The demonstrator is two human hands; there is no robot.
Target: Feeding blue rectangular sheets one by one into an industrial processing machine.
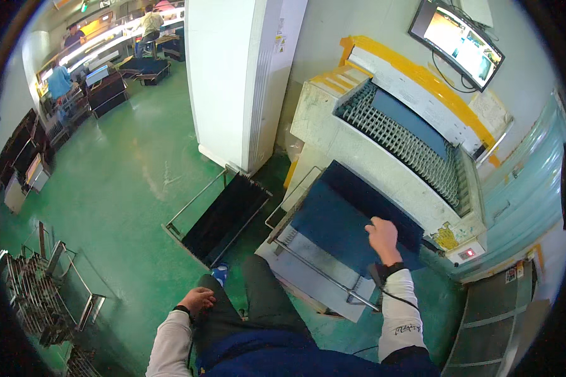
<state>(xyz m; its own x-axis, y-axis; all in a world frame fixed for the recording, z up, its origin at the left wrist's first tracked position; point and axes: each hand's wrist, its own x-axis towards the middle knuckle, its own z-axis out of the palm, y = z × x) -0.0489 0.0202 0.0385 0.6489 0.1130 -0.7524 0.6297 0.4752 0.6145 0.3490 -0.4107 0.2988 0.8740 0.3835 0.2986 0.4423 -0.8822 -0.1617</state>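
My right hand, with a dark band at the wrist, is over dark blue panels standing in a metal-framed rack. Its fingers are curled in near the upper edge of the front panel; whether they pinch that edge I cannot make out. Low by my thigh, my left hand hangs with its fingers curled loosely and nothing visible in them. Beyond the rack, a blue panel lies on the roller bed of a pale machine.
A second rack with dark panels stands on the green floor left of centre, before a white column. Empty metal racks sit at lower left. A monitor hangs upper right. Several people work at far benches, upper left.
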